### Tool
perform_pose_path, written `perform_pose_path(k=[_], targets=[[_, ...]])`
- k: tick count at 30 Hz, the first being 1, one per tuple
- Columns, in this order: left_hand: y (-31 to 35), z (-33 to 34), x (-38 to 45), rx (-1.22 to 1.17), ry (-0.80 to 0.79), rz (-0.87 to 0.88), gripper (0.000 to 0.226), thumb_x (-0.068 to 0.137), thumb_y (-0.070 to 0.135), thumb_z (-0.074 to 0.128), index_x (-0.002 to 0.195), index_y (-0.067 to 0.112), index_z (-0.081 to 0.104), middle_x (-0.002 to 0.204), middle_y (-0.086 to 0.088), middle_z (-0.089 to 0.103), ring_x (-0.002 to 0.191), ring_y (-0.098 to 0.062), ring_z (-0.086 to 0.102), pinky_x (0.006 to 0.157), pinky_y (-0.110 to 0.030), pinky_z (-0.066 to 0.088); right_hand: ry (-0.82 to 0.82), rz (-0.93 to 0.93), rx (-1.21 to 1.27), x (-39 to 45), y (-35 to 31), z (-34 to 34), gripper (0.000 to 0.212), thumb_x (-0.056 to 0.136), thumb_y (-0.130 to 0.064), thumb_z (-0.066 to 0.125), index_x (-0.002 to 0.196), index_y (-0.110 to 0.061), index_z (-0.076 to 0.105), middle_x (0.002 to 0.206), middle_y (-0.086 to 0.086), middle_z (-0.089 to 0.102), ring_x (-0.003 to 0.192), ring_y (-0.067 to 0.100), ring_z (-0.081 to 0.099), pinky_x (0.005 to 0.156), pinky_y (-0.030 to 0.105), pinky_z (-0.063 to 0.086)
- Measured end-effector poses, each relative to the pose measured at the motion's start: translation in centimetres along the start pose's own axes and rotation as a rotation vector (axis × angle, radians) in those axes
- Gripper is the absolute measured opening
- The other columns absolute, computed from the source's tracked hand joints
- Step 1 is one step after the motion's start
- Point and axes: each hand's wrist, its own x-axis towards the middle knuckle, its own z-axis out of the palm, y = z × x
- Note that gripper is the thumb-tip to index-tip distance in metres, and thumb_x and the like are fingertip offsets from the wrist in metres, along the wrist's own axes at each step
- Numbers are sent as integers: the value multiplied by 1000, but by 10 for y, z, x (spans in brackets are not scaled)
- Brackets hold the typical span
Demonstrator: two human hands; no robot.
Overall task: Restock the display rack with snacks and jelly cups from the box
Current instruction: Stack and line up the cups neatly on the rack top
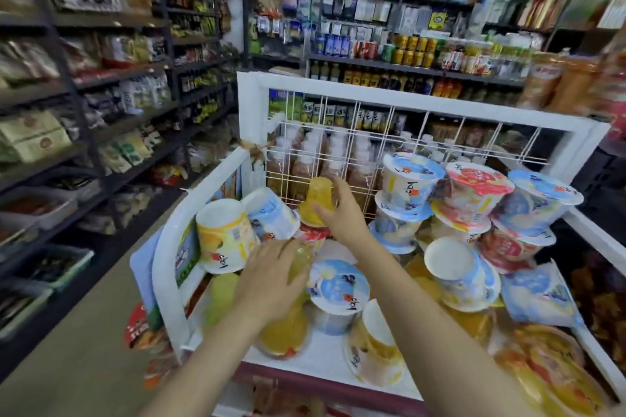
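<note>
The white display rack (169, 247) stands in front of me, filled with jelly cups lying at all angles. My right hand (342, 210) grips an upside-down yellow jelly cup (316, 200) near the wire grid at the rack's back. Lower down, my left hand (271, 274) lies over another clear yellow jelly cup (299, 264), fingers spread on it. A yellow-labelled cup (223, 234) lies to the left of that hand, and a blue-lidded cup (338, 291) to its right. Stacked blue and red cups (474, 193) fill the right side. The box is not in view.
A white wire grid (338, 152) divides the rack, with bottled goods behind it. Dark store shelves (101, 78) of packaged goods line the left aisle, and drink cans fill shelves (406, 54) at the back. Snack packets (142, 325) hang at the rack's left outer side. Bare floor (84, 332) lies left.
</note>
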Motion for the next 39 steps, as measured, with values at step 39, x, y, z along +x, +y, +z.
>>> perform_pose_path(k=[39], targets=[[20, 2, 8, -17, -272, 90, 94, 65, 95, 34, 148, 51, 29, 165, 10, 8, 151, -16, -1, 120, -46, 7, 232, 106, -363, -137, 33, -85, 56, 83, -23, 78, 133, -19, 53, 128, 2, 59, 119, 18, 51, 89, 21, 36]])
